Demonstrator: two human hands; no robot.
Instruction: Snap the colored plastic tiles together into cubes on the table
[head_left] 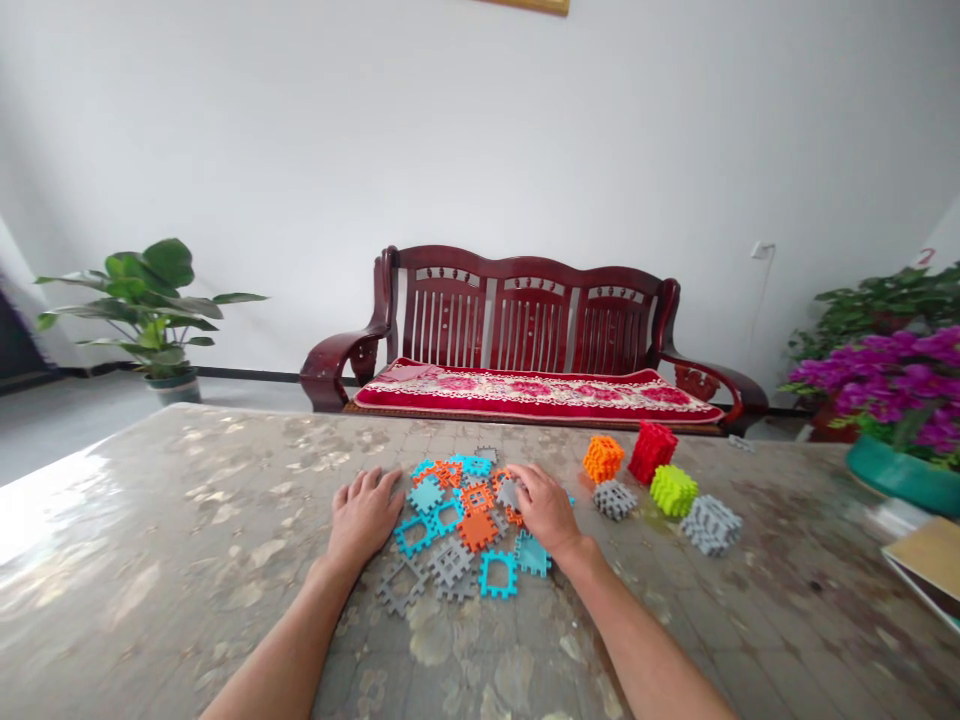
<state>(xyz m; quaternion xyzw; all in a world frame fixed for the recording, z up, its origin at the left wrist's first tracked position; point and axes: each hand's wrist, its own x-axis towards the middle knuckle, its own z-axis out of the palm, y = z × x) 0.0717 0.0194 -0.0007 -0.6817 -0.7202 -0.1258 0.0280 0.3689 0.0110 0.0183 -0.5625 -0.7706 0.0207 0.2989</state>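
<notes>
Two bare forearms point(289, 635) lay nearest, spanning the bottom of the frame over a glossy, flower-patterned surface point(202, 560). Left of centre, the left hand point(365, 513) rested with fingers loosely spread, holding nothing. Right of centre, the right hand point(546, 512) had its fingers bent nearly together at a flat grey plastic tile point(508, 494); how firmly they gripped it could not be told. That tile was among a loose pile of blue, orange and grey toothed plastic tiles point(477, 531) at lower centre. The step in hand seemed to be singling out one tile; lifting it cleanly would call for a pinch clear of neighbouring teeth.
</notes>
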